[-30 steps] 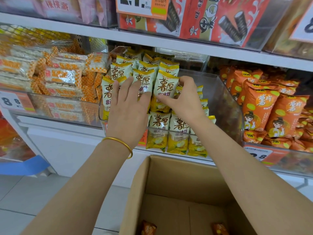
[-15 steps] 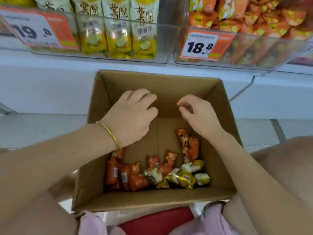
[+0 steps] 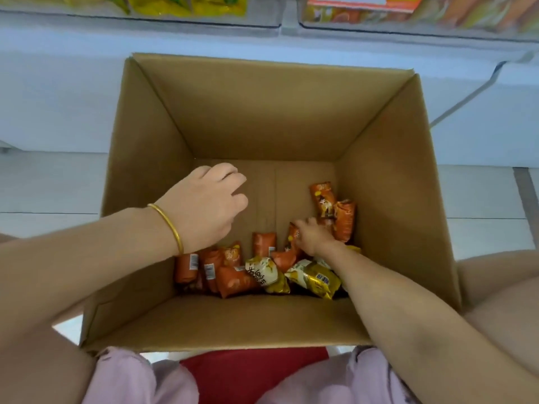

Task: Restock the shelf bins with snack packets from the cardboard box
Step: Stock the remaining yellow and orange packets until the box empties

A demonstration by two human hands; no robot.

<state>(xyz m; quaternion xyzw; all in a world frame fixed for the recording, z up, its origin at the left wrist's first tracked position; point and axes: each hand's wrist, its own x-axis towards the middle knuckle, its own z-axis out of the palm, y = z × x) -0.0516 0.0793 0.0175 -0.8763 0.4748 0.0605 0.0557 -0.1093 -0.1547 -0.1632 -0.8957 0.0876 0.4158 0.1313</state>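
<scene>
So the right hand [image 3: 313,236] is down at the bottom of the cardboard box [image 3: 262,112], fingers curled onto an orange packet [image 3: 293,239]. It looks like it's closing on it, but I honestly can't tell if there's a real grip yet. The left hand [image 3: 204,207] hangs higher up over the bare box floor, loosely curled, holding nothing, gold bangle [image 3: 167,225] on the wrist.

Just past the right hand's fingertips are two more orange packets [image 3: 335,212] leaning on the box wall. On its thumb side and back toward the wrist sits the rest of the pile: more orange ones [image 3: 221,268] and a few yellow packets [image 3: 316,277] under the forearm.

What could go wrong: the packets are slick and puffy, so a lazy pinch could slip on the way up. The colours are mixed too, so a blind grab could bring up a yellow with the orange and land it in the wrong bin. The forearm could also drag across the yellow ones.

Further out: pale tiled floor, white shelf base, and the shelf bins [image 3: 408,13] way above both hands at the top edge.
</scene>
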